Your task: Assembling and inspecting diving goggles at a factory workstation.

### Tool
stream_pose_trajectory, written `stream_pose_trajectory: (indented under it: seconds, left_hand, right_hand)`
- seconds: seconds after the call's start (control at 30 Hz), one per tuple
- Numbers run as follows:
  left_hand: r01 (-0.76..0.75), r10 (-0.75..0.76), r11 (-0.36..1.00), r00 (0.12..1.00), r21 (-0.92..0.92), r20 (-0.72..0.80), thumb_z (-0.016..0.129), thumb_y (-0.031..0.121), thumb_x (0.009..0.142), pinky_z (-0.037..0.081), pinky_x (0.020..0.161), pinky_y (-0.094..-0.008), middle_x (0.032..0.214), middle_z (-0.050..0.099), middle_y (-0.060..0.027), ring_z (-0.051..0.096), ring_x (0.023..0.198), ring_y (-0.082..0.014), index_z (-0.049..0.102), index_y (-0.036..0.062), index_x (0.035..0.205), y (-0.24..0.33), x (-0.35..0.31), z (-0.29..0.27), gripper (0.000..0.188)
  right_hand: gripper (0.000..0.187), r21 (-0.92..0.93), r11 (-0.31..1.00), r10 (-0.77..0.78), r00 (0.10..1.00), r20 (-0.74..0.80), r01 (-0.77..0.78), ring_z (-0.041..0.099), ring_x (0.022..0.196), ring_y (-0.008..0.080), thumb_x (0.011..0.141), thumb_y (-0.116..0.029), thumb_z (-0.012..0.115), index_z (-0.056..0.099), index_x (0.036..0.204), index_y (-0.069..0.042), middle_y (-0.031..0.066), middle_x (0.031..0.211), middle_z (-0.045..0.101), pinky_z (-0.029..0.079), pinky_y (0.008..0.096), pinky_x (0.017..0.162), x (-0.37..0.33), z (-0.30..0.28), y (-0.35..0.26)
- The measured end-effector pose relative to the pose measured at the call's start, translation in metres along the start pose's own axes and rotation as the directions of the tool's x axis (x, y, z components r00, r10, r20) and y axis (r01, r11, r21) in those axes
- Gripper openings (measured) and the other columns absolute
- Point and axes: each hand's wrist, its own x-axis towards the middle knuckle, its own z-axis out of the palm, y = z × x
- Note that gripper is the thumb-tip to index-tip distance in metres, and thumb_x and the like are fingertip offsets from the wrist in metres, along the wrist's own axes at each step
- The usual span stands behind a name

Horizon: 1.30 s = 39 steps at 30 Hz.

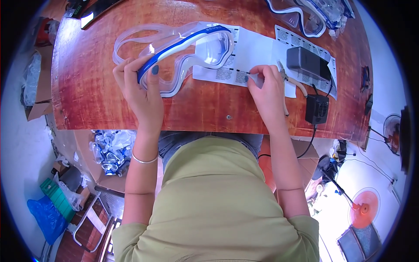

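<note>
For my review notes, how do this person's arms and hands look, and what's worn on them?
The olive-green sleeves are short. A thin silvery bangle circles the left forearm. The left hand shows a dark blue-grey thumbnail; neither it nor the right hand wears a glove.

fisheye head view — from above, facing down, near the table (192, 115)

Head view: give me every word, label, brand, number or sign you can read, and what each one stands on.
Blue-and-white goggles in the left hand: short, light lettering on the blue upper rim; I don't copy out printed words.
White paper on the table: blocks of dark print, too small to read.
Elsewhere: nothing I can make out as legible text.
</note>
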Motion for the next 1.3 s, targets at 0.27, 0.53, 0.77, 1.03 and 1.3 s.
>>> stream_pose_trajectory:
  seconds: [0.27, 0.53, 0.77, 1.03, 1.3]
  left_hand:
    - [-0.196, 0.195, 0.937, 0.98, 0.288, 0.031, 0.06, 0.007, 0.079, 0.032, 0.086, -0.035, 0.106, 0.049, -0.0087, 0.044, 0.098, -0.0235, 0.061, 0.0101, 0.105, 0.012, 0.016, -0.002, 0.027]
    - [-0.406, 0.388, 0.652, 0.904, 0.641, 0.178, 0.063, 0.009, 0.068, 0.024, 0.089, -0.035, 0.112, 0.054, 0.0015, 0.044, 0.103, -0.0194, 0.065, 0.0243, 0.099, 0.032, 0.016, 0.012, 0.035]
    - [-0.774, 0.553, 0.587, 0.596, 0.235, 0.582, 0.057, 0.011, 0.073, 0.024, 0.1, -0.0378, 0.114, 0.054, -0.0007, 0.045, 0.112, -0.018, 0.063, 0.0163, 0.104, 0.052, 0.0, 0.047, 0.032]
    - [-0.839, 0.409, 0.503, 0.442, 0.206, 0.798, 0.055, 0.011, 0.074, 0.024, 0.102, -0.0395, 0.116, 0.048, -0.0025, 0.039, 0.114, -0.0197, 0.058, 0.01, 0.108, 0.057, 0.0, 0.073, 0.034]
    - [-0.826, 0.458, 0.535, 0.458, 0.175, 0.762, 0.057, 0.014, 0.074, 0.02, 0.102, -0.0391, 0.107, 0.048, -0.0018, 0.036, 0.115, -0.0199, 0.059, 0.0096, 0.09, 0.052, 0.002, 0.069, 0.017]
  right_hand:
    - [0.019, 0.036, 0.999, -0.007, 0.997, -0.073, 0.01, 0.053, 0.083, 0.0241, 0.072, -0.003, 0.065, 0.056, 0.089, -0.004, 0.0085, 0.089, 0.051, 0.044, 0.0326, 0.075, -0.006, 0.002, -0.001]
    - [0.018, -0.011, 0.996, -0.093, 0.991, -0.093, 0.092, 0.052, 0.082, 0.0257, 0.071, -0.002, 0.066, 0.057, 0.086, -0.004, 0.0088, 0.089, 0.051, 0.043, 0.0336, 0.072, -0.007, 0.0, -0.001]
    - [0.018, 0.026, 0.994, -0.099, 0.989, -0.107, 0.103, 0.052, 0.082, 0.0265, 0.069, 0.0, 0.067, 0.057, 0.083, -0.004, 0.0087, 0.088, 0.051, 0.042, 0.0345, 0.074, -0.008, 0.002, 0.003]
    - [0.018, 0.045, 0.993, -0.103, 0.986, -0.129, 0.109, 0.052, 0.083, 0.0255, 0.069, 0.001, 0.067, 0.057, 0.084, -0.003, 0.0089, 0.088, 0.05, 0.043, 0.0345, 0.073, -0.01, 0.001, 0.004]
    - [0.025, 0.107, 0.992, -0.062, 0.994, -0.091, 0.072, 0.052, 0.084, 0.0244, 0.068, -0.001, 0.068, 0.057, 0.09, -0.005, 0.0074, 0.091, 0.05, 0.043, 0.0346, 0.073, -0.007, -0.002, 0.006]
